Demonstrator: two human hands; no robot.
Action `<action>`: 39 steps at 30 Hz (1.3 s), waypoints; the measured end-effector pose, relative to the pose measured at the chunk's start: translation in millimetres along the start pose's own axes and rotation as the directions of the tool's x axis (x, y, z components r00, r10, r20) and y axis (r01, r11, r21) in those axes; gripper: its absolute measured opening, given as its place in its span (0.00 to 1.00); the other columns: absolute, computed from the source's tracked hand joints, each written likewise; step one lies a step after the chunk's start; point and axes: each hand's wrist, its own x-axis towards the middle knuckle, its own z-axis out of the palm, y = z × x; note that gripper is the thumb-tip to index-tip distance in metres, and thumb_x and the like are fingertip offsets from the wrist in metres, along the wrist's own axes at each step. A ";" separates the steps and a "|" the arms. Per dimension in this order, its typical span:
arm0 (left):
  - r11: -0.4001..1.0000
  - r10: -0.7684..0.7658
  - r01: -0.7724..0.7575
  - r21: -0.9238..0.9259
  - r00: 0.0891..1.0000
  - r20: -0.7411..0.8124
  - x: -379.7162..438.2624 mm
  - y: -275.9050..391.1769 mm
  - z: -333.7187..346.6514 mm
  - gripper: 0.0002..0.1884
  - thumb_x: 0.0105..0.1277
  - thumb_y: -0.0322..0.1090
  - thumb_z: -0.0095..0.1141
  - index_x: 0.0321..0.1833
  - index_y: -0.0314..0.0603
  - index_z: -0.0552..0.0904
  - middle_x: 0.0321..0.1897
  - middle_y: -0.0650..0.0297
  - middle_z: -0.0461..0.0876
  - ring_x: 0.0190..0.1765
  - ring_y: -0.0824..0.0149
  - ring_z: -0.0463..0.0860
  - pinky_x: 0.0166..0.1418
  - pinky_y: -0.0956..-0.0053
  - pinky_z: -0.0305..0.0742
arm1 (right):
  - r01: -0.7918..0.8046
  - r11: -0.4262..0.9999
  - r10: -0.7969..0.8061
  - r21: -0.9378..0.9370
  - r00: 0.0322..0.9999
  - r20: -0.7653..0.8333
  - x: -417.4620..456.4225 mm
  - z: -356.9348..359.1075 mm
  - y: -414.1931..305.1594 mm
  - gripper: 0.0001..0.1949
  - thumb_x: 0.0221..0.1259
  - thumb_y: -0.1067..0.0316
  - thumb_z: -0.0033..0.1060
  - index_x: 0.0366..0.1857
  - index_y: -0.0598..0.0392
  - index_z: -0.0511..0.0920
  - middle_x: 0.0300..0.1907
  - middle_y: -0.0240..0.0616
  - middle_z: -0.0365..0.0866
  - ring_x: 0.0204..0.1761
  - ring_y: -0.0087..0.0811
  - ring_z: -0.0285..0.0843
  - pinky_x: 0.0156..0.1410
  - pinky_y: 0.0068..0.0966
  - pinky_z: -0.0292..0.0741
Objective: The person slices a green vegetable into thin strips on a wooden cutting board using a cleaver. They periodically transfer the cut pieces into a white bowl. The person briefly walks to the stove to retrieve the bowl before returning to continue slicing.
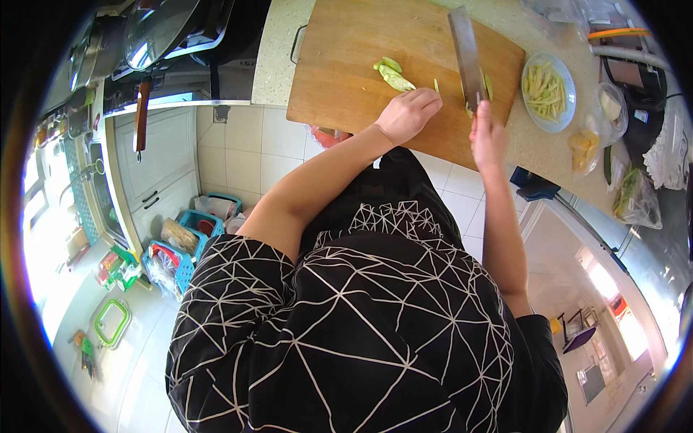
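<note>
My right hand (488,138) grips the handle of a metal cleaver (466,54), whose blade stands over the right part of a wooden cutting board (346,48). Thin green slices (488,86) show beside the blade. My left hand (410,116) rests on the board with its fingers bunched, at the lower end of some pale green vegetable slices (395,78). Whether anything is under those fingertips is hidden. A small sliver (436,85) lies between my left hand and the cleaver. Right of the board, a light blue plate (569,103) holds cut pale green strips (544,91).
Plastic bags with food (584,150) and a bag of green vegetables (636,203) lie on the right counter. A lidded pan (157,32) stands on the stove at upper left, its wooden handle (142,116) jutting out. Blue baskets (187,265) stand at lower left.
</note>
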 end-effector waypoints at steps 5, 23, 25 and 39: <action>0.806 -0.525 0.492 -0.330 0.851 -0.014 3.0 23.1 14.1 0.23 0.64 0.16 0.54 0.62 0.35 0.75 0.59 0.50 0.79 0.57 0.54 0.84 0.60 0.66 0.82 | -0.112 0.833 0.032 0.542 0.987 0.156 -11.3 -24.7 14.7 0.31 0.75 0.29 0.40 0.28 0.50 0.70 0.16 0.24 0.63 0.14 0.15 0.54 0.19 0.18 0.50; 0.983 0.069 0.044 -0.180 0.813 0.578 92.9 52.0 -67.5 0.20 0.80 0.41 0.47 0.68 0.37 0.77 0.63 0.53 0.82 0.67 0.45 0.78 0.76 0.52 0.68 | 0.494 0.741 -0.603 -0.455 0.788 -0.125 -21.3 -10.1 40.3 0.19 0.66 0.42 0.64 0.38 0.49 0.82 0.31 0.38 0.87 0.30 0.46 0.86 0.35 0.41 0.81; 0.987 0.067 0.069 -0.146 0.648 0.759 98.4 47.0 -55.0 0.28 0.82 0.53 0.39 0.72 0.40 0.74 0.72 0.58 0.76 0.74 0.51 0.71 0.81 0.53 0.60 | 0.495 0.711 -0.618 -0.498 0.779 -0.108 -19.8 -7.5 45.6 0.19 0.65 0.43 0.65 0.37 0.49 0.82 0.31 0.38 0.87 0.30 0.46 0.86 0.34 0.42 0.81; 0.605 -0.063 0.683 -0.410 0.554 0.830 171.7 -25.2 -43.2 0.31 0.84 0.53 0.29 0.82 0.42 0.61 0.81 0.56 0.62 0.83 0.57 0.59 0.86 0.61 0.49 | 0.709 0.651 -0.752 -0.270 0.651 -0.103 -38.0 -30.2 81.9 0.18 0.59 0.47 0.73 0.34 0.50 0.81 0.28 0.38 0.83 0.29 0.45 0.83 0.33 0.40 0.79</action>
